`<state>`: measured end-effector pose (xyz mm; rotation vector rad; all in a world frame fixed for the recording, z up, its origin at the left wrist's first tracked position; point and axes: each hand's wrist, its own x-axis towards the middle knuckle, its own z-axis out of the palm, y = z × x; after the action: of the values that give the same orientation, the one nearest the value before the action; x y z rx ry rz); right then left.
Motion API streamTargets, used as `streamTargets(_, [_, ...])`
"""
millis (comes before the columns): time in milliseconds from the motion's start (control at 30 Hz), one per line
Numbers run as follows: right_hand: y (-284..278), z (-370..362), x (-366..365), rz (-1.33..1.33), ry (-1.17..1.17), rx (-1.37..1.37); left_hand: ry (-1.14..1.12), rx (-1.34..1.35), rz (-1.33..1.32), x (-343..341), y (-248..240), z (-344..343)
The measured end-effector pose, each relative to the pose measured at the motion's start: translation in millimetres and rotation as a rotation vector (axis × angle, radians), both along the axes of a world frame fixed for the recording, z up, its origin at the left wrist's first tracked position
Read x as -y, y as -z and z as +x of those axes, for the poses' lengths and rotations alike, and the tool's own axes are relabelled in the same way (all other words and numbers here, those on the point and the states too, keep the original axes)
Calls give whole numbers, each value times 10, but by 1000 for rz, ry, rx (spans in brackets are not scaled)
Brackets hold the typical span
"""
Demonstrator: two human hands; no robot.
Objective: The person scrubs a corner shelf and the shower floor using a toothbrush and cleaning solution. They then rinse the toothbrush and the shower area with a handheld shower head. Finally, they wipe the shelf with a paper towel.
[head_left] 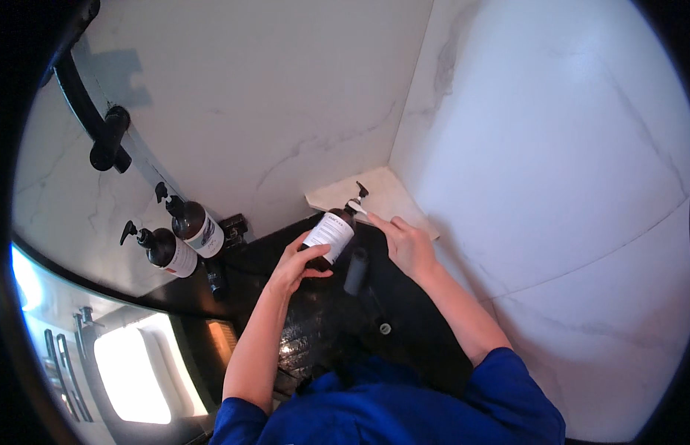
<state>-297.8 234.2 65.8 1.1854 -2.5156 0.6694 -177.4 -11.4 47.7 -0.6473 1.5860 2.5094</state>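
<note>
My left hand (pixel 291 265) is wrapped round a dark brown pump bottle (pixel 331 236) with a white label, tilted so that its black pump points up and to the right. In my right hand (pixel 410 248) is a slim white brush (pixel 357 208), gripped between the fingers with its head against the bottle's neck, just below the pump. The exact kind of brush is too small to tell. Both hands are in front of a pale corner shelf (pixel 404 194).
Two more brown pump bottles, a nearer one (pixel 170 252) and a farther one (pixel 199 227), stand at the left beside black fittings (pixel 232 228). A black bar (pixel 107 137) is mounted on the marble wall above. Below my hands are a dark grey cylinder (pixel 356 271) and a small round piece (pixel 385 328).
</note>
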Motion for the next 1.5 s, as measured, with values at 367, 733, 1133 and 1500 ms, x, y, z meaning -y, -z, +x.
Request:
streamTargets(367, [8, -23, 47, 20, -55, -16, -28, -42, -173, -65, 31, 89])
streamTargets(733, [-23, -119, 109, 2, -35, -18, -146, -45, 111, 66, 198, 90])
streamTargets(1133, [82, -143, 270, -10, -51, -60, -194, 28, 270, 142, 498, 75])
streamTargets(1500, [87, -130, 271, 4, -43, -98, -200, 53, 460, 88, 397, 57])
